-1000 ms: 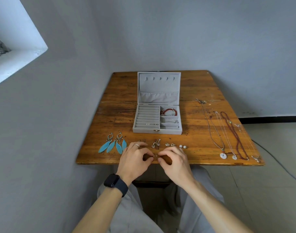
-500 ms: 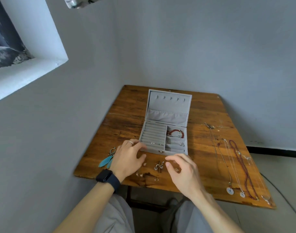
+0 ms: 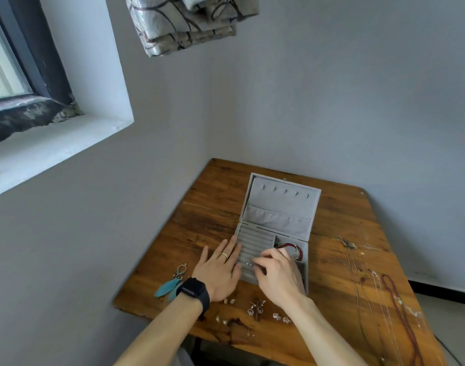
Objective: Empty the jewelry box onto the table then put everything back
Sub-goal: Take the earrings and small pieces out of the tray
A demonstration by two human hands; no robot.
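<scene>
The grey jewelry box (image 3: 279, 204) stands open in the middle of the wooden table (image 3: 207, 207). A red bracelet (image 3: 289, 245) lies in its right compartment. My left hand (image 3: 218, 270) rests flat, fingers apart, against the box's left side. My right hand (image 3: 279, 276) is over the ring rolls with thumb and forefinger pinched, beside a small silver piece (image 3: 248, 264) set in a slot. What the fingers pinch is mostly hidden. Blue feather earrings (image 3: 165, 287) lie left of my wrist. Small earrings (image 3: 256, 307) lie along the front edge.
Several necklaces (image 3: 395, 299) are stretched out on the right side of the table. Crystal studs (image 3: 281, 318) sit by my right forearm. A grey wall runs along the table's left and far edges. A window recess and a folded curtain (image 3: 189, 22) are above.
Both hands left the front edge of the table and moved up to the box. The left now lies flat beside it and the right is pinched over the ring rolls. The camera tilted up.
</scene>
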